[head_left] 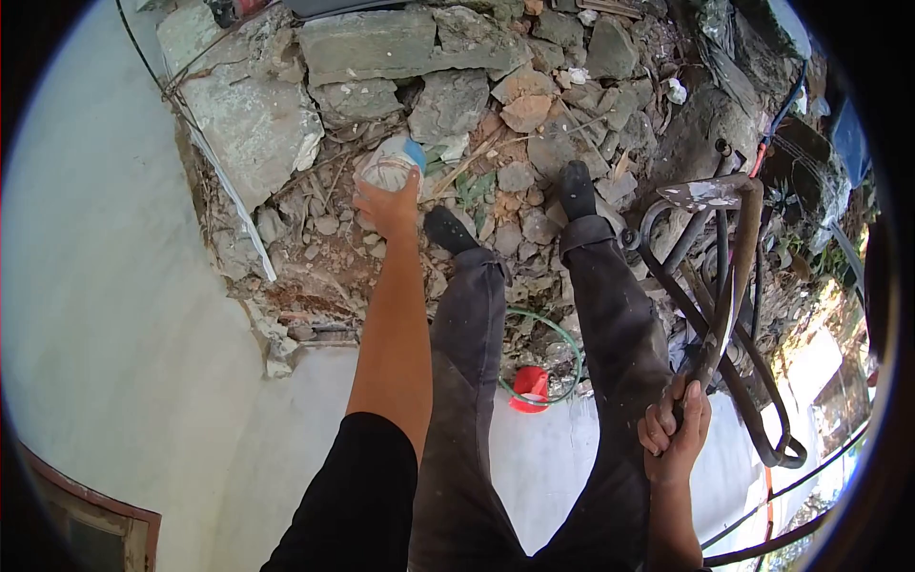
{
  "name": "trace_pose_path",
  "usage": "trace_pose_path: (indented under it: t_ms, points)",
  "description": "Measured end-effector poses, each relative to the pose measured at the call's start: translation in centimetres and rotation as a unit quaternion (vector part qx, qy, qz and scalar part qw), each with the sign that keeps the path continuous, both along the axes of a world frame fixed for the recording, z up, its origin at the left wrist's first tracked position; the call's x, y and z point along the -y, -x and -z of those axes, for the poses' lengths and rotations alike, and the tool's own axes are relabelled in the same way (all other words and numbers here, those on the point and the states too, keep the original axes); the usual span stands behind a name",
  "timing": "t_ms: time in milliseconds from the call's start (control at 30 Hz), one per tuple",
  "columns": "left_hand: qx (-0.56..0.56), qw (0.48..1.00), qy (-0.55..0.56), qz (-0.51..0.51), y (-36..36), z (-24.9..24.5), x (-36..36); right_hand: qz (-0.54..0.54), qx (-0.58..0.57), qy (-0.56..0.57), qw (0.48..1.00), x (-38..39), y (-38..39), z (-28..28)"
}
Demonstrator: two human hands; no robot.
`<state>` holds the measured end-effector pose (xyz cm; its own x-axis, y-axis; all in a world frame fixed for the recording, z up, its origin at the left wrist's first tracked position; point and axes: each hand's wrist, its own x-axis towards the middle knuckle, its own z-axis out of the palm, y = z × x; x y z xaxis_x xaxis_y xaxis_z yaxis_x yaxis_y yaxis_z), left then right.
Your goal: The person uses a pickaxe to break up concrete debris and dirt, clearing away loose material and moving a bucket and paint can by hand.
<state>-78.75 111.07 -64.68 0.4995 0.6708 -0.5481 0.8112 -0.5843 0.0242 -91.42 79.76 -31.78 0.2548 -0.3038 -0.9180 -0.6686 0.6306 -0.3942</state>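
Observation:
My left hand (386,207) reaches down to the rubble, its fingers curled around the near side of a whitish, rounded object (389,170) with a blue patch. What kind of object it is, I cannot make out. At the right, my right hand (677,429) is closed around the lower end of a long, worn brown handle (729,310). At its upper end a narrow flat head (703,194), spotted with white, points left, like a hoe or mattock. The handle overlaps a frame of bent metal tubes (758,367).
Broken stones (372,46) and loose rubble surround my dark-shod feet (450,230). A pale wall (105,238) rises on the left, with a concrete slab (243,129) beside it. Between my legs lie a red container (530,389) and a green hose (569,341).

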Motion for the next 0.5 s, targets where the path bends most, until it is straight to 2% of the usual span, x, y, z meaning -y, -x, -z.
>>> trace_pose_path:
  t_ms: [300,367,400,467,500]
  points:
    - [0.079,0.996,-0.030,-0.032,1.3,-4.7,0.0,-0.051,-0.008,-0.004,0.999,-1.1,-0.1,0.2]
    - [0.156,0.988,-0.015,-0.012,3.5,-4.2,-0.8,-0.065,-0.010,0.004,0.998,-1.6,-0.3,0.4]
    - [0.157,0.987,-0.018,-0.018,4.5,-4.0,-1.3,-0.072,-0.008,0.002,0.997,-1.7,-0.3,0.5]
    - [0.254,0.962,0.064,0.077,6.5,-3.8,-1.7,-0.082,-0.015,-0.001,0.996,-1.8,-0.3,0.7]
    - [0.253,0.963,0.060,0.069,7.1,-4.3,-1.4,-0.092,-0.016,-0.003,0.996,-2.0,-0.4,0.7]
